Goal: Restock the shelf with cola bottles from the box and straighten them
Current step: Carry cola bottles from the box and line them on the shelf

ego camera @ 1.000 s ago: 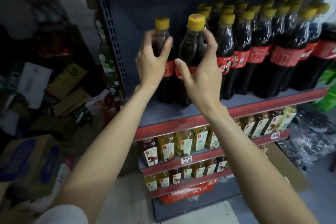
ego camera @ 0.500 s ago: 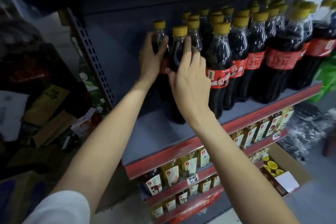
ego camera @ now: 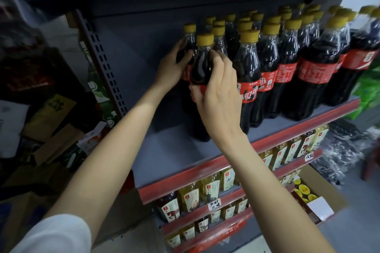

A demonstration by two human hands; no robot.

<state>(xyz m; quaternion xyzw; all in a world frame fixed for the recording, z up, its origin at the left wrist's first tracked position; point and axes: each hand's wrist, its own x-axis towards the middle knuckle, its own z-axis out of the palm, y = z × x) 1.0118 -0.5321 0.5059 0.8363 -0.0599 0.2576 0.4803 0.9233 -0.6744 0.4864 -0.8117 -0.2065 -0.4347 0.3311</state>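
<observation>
Two cola bottles are being set at the left end of the shelf [ego camera: 164,150]. The front bottle [ego camera: 200,72] is gripped at label height by the right hand [ego camera: 218,96], with the fingers curled round its far side and the thumb on the near side. The rear bottle [ego camera: 188,43], standing just behind and to the left, is held round its shoulder by the left hand [ego camera: 170,68], with the fingers wrapped over it. Both bottles appear upright, with their bases on or just above the shelf; contact cannot be confirmed.

Risks are judged as follows. The neighbouring bottle [ego camera: 246,72] stands just beside the right hand, so it could be knocked by the knuckles when the hand is withdrawn, and the packed rows [ego camera: 308,63] behind it could be disturbed in turn. If either bottle is released while tilted, it could fall into the bare space to its left.

An open cardboard box [ego camera: 320,197] is seen on the floor at lower right; yellow round lids or tops are visible inside it, not cola bottles. The box supplying the cola cannot be identified. The lower shelves [ego camera: 205,215] are stocked with small yellow-labelled bottles [ego camera: 207,189].
</observation>
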